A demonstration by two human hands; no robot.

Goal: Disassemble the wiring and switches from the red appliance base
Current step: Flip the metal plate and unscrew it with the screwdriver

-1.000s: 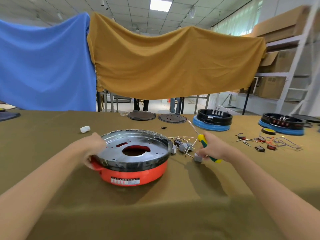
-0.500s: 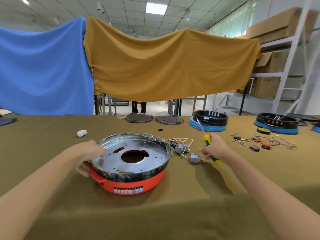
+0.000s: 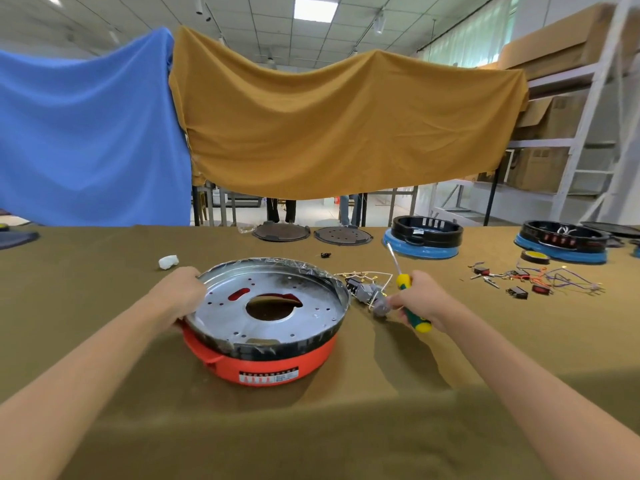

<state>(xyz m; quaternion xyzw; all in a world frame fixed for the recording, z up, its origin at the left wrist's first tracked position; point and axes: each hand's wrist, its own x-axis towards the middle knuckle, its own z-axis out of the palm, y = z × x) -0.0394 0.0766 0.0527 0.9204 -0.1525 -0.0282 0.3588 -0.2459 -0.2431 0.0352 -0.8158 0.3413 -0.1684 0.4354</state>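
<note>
Two hands — red base [image 3: 263, 365], screwdriver [image 3: 410, 299]

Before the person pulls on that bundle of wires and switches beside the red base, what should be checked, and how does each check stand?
1. Base steadied: left hand grips the rim of the red appliance base. Ok.
2. Tool secure: right hand holds the screwdriver. Ok.
3. Wiring outside the base: the bundle of wires and switches lies on the table beside it. Ok.
4. Wiring fully detached from the base: cannot tell.
5. Screwdriver tip points away from both hands. Ok.
</note>
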